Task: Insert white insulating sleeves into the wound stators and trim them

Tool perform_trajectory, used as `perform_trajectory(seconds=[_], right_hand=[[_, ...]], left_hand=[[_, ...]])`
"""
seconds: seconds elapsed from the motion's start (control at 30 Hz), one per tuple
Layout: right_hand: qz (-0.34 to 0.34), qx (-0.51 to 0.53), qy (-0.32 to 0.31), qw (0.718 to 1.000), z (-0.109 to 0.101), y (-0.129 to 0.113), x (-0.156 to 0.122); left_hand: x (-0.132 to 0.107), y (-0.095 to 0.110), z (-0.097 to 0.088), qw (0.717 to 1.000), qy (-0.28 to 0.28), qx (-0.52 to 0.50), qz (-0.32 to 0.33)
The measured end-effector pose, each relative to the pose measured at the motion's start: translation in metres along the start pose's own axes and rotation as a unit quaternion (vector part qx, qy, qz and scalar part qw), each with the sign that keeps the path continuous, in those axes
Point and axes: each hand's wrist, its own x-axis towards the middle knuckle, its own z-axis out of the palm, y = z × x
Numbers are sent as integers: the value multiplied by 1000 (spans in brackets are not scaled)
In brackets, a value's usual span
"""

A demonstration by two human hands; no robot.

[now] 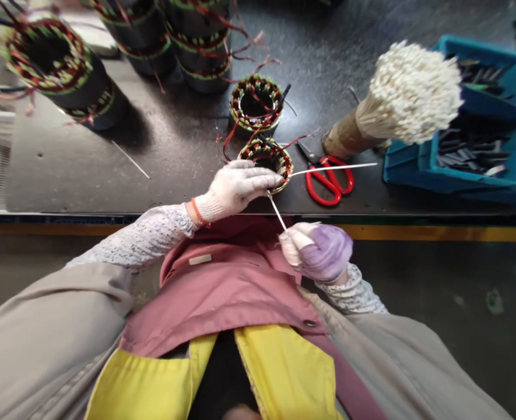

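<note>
My gloved left hand point(242, 185) lies with its fingers stretched out over the near rim of a wound motor stator point(287, 160) at the table's front edge. In my right hand point(316, 249), whose glove is white and purple, the fingers are closed on one end of a white cord point(277, 211). That cord runs up to the stator's rim by my left fingertips. From the stator's right side a white length point(334, 169) sticks out over red-handled scissors point(330, 182). Whether both lengths are one cord is hidden by my hand.
A second stator point(256, 104) stands just behind. Stacked stators point(200, 49) and another stack point(83, 81) are at the back left. To the right are a tied bundle of white cords point(410, 93) and blue bins point(432, 160) of small dark pieces. A loose cord piece point(130, 160) lies left.
</note>
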Motion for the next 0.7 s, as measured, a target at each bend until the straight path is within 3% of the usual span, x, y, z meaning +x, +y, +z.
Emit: perform_trajectory(seconds=[0.07,0.13,0.27,0.3,0.33,0.43,0.5,0.6,0.7], right_hand=[[109,110,53,987,5,-6,13],[185,237,76,951,17,-11,41],[275,453,21,848,29,-7,99],[273,445,21,853,26,-4,104],[253,407,42,877,19,-1,106],[116,161,192,961,-18,21,96],[46,-33,267,962,-48,44,94],[56,-189,223,955,-78,77,106],[55,-165,143,974,-84,86,122]], left_hand=[[-2,-2,-4,998,-24,12,50],[-3,-1,-9,994,-47,30,92],[3,6,-20,989,-85,89,77],[6,8,-25,986,-105,103,76],[9,10,-30,982,-123,117,81],[15,8,-50,968,-159,168,92],[16,-1,-61,958,-190,190,98],[13,-11,-66,956,-222,155,117],[7,-8,-60,969,-198,121,90]])
